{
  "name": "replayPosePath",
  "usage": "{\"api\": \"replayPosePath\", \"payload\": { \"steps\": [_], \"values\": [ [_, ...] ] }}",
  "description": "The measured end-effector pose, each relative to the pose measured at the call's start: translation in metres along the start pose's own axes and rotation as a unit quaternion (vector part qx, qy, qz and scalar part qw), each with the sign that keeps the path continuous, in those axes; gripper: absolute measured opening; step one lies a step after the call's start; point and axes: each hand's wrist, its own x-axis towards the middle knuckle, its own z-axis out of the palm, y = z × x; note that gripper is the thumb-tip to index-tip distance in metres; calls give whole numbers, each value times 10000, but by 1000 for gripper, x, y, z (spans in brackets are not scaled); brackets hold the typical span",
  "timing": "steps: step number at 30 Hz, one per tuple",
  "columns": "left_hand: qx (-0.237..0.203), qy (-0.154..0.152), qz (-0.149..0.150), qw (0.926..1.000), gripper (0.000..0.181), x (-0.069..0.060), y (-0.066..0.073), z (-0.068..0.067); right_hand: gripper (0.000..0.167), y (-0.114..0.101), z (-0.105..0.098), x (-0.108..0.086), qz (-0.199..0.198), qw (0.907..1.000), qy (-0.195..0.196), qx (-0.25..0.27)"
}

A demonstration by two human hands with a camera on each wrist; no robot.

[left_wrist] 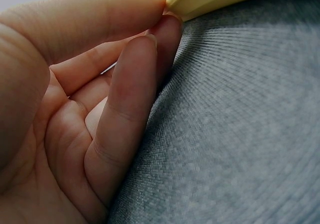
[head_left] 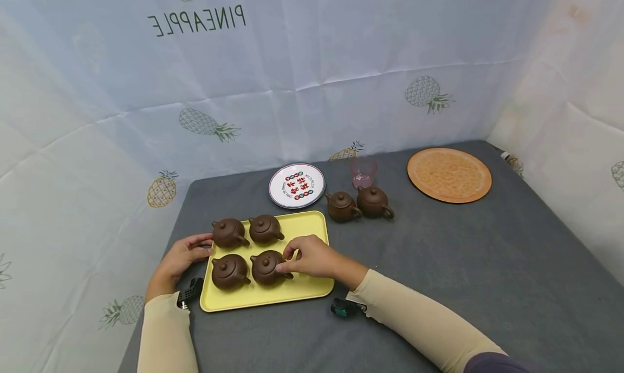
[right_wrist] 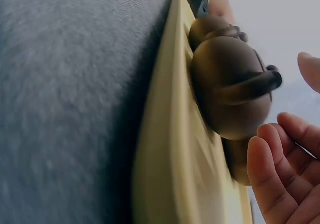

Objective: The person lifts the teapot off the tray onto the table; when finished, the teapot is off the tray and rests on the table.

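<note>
- I have the right hand [head_left: 310, 256] spread, thumb and fingertips apart, beside the near-right teapot [head_left: 263, 268] on the yellow tray [head_left: 312, 293], left of frame centre; any touch there should be gentle.
- My left hand [head_left: 179, 259], fingers loosely extended, touches the tray's left edge; light, even pressure suits it.
- Beyond, two rear teapots [head_left: 265, 229] deserve knuckle clearance.
- Farther, two teapots [head_left: 342, 207] stand on the bench [head_left: 414, 270].

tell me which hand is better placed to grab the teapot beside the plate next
Right, I'd say: the right hand is nearer that teapot, and its fingers look free in the right wrist view. The left hand is at the tray's far left edge, touching it.
</note>
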Motion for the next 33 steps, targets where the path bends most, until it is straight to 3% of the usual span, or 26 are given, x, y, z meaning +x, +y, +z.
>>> {"api": "replayPosePath", "payload": {
  "steps": [5,13,22,33],
  "values": [
    [-74,-10,6,10000,58,1,1,2,25,1,7,1,96,9999,-28,-1],
    [-110,6,-53,9999,59,3,4,3,32,3,10,-1,-126,9990,-56,-414],
    [-168,-13,-73,9998,59,2,5,1,28,5,9,-2,-30,9995,-164,-254],
    [-226,-57,11,9997,59,-2,5,0,25,7,12,-5,-261,9987,263,-350]
  ]
}}
